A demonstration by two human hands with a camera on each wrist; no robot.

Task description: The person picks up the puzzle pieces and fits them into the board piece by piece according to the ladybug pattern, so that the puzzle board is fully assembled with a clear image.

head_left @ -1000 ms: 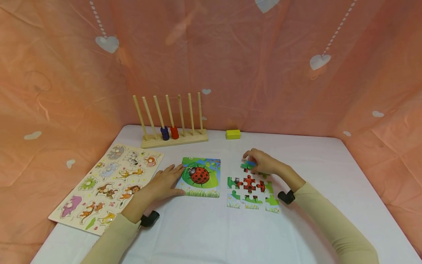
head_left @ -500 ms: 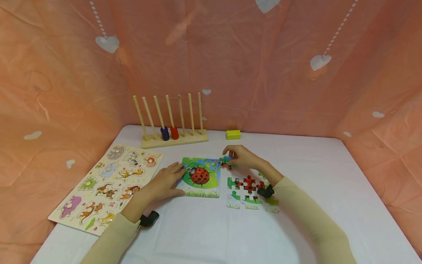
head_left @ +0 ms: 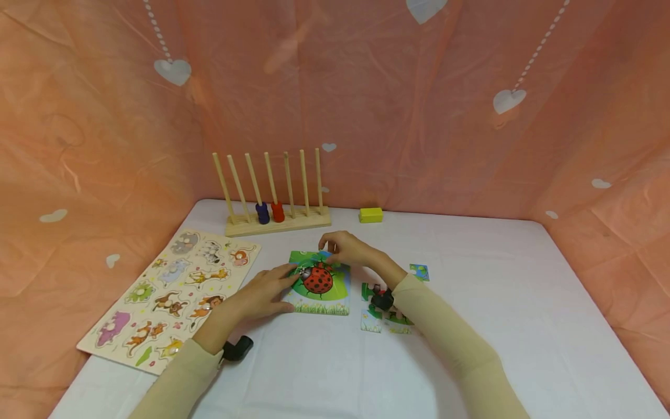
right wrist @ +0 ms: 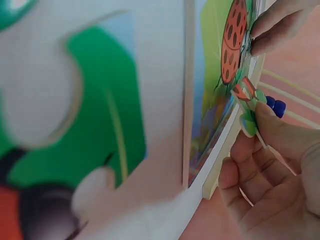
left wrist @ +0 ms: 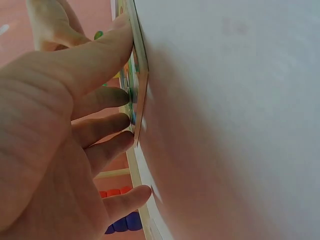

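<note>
A square ladybug puzzle board point(head_left: 335, 294) lies on the white table in the head view. My left hand point(head_left: 262, 294) rests at its left edge, fingers and thumb fairly straight. In the left wrist view, the thumb and fingertips meet the board's edge point(left wrist: 142, 100). Over the board's upper part is my right hand point(head_left: 349, 249), pinching a jigsaw piece point(right wrist: 248, 107) between thumb and fingers. That piece shows green, blue and red, and is held tilted close above the board in the right wrist view.
Right of the board lie several loose jigsaw pieces point(head_left: 371, 323), partly hidden under the right forearm, and a corner piece point(head_left: 420, 272) farther back. An animal peg board point(head_left: 173, 297) lies left. Behind stand a wooden peg rack point(head_left: 309, 219) and a yellow block point(head_left: 371, 215).
My right hand has picked a jigsaw piece from the loose group's top row and carried it left over the ladybug board. My left hand has stayed at the board's edge.
</note>
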